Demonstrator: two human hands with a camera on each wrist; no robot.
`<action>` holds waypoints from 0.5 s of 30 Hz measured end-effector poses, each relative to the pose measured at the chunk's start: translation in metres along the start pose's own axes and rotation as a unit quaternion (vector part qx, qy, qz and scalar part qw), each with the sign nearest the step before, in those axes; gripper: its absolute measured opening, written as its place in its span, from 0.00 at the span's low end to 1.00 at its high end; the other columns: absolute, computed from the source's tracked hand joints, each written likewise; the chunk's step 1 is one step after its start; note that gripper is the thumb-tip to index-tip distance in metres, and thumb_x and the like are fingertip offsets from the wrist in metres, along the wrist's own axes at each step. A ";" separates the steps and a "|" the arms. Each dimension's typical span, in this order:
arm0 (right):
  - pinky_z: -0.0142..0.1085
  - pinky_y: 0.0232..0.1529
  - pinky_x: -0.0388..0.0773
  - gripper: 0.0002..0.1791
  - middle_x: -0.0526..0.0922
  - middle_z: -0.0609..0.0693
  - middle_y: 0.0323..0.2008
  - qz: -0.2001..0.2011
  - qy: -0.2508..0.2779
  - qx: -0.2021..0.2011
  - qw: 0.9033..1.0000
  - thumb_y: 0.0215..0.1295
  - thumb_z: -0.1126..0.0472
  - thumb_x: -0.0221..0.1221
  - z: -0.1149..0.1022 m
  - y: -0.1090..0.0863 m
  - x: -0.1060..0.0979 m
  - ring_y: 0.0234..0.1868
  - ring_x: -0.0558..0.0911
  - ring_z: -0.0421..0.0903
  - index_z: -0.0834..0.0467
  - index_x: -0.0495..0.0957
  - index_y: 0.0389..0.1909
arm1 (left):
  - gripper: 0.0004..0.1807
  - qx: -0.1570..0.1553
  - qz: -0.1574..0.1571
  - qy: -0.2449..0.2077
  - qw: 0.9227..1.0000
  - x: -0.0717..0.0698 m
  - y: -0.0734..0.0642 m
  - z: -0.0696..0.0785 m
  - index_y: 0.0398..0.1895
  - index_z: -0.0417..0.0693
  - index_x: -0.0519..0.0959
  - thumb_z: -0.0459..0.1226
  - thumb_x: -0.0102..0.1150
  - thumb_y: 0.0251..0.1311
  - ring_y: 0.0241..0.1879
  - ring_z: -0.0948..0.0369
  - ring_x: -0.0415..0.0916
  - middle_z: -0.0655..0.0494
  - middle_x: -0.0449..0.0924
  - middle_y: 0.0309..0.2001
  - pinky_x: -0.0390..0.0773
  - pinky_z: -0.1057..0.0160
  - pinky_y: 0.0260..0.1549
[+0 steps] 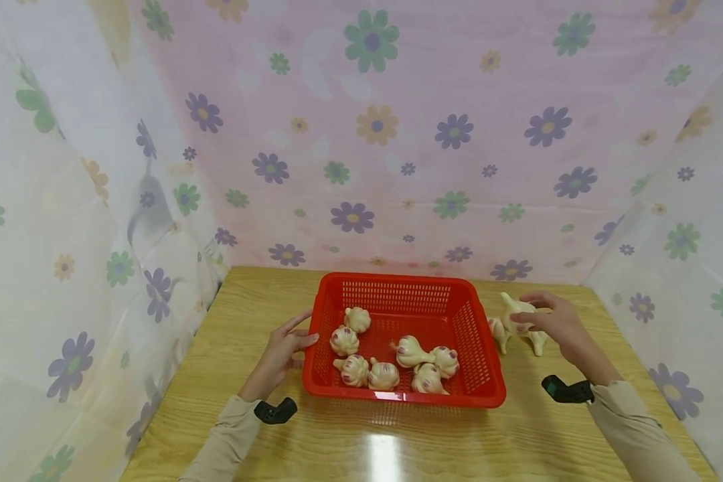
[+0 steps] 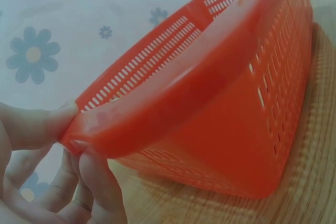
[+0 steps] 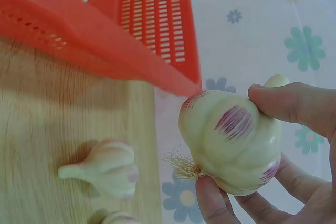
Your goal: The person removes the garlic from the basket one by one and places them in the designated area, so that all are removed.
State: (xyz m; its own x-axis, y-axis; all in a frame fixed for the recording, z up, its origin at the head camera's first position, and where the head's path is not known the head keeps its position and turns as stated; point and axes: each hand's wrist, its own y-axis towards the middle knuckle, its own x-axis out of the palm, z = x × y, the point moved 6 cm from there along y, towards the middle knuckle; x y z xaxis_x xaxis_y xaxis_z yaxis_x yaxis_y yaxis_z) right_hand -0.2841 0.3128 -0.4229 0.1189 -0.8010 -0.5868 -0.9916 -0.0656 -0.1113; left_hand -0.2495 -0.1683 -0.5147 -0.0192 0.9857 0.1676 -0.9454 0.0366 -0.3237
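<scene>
A red plastic basket with slotted walls stands on the table and holds several garlic bulbs, cream with purple streaks. My left hand grips its left rim, thumb over the edge and fingers beneath, as the left wrist view shows. Just right of the basket, my right hand holds one garlic bulb between thumb and fingers. Dry roots stick out of its base in the right wrist view, and it overlaps the basket's corner there. Below it, two more bulbs lie on the table, one with its stem pointing left.
The wooden table ends against a flowered cloth at the back, with more cloth on both sides. A black wrist camera sits on the left wrist and another black device on the right.
</scene>
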 end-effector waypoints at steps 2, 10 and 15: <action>0.44 0.39 0.78 0.36 0.64 0.67 0.57 0.004 -0.001 0.001 1.000 0.61 0.48 0.62 0.003 -0.001 -0.002 0.42 0.77 0.53 0.67 0.65 0.61 | 0.33 -0.003 -0.002 0.006 1.000 0.002 -0.005 0.006 0.68 0.54 0.65 0.30 0.60 0.59 0.37 0.54 0.79 0.37 0.74 0.52 0.81 0.51 0.30; 0.37 0.38 0.79 0.36 0.64 0.69 0.57 0.012 0.015 0.014 1.000 0.61 0.49 0.62 0.017 -0.004 -0.010 0.35 0.79 0.41 0.68 0.64 0.61 | 0.33 -0.003 -0.007 0.006 1.000 0.008 -0.013 0.014 0.69 0.53 0.64 0.31 0.60 0.59 0.38 0.54 0.80 0.35 0.73 0.54 0.81 0.51 0.32; 0.38 0.39 0.79 0.36 0.65 0.69 0.56 0.014 0.010 0.016 1.000 0.62 0.48 0.62 0.022 -0.004 -0.013 0.35 0.79 0.39 0.69 0.64 0.60 | 0.33 -0.008 -0.003 0.001 1.000 0.002 -0.002 0.004 0.68 0.56 0.65 0.31 0.60 0.59 0.38 0.54 0.80 0.36 0.74 0.53 0.81 0.52 0.30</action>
State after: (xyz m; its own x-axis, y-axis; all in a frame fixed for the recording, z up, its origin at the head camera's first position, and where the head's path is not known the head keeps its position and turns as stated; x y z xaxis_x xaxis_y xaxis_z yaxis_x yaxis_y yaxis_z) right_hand -0.2810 0.3362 -0.4328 0.0906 -0.8137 -0.5742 -0.9923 -0.0249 -0.1213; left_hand -0.2485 -0.1671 -0.5100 -0.0135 0.9857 0.1678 -0.9399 0.0447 -0.3385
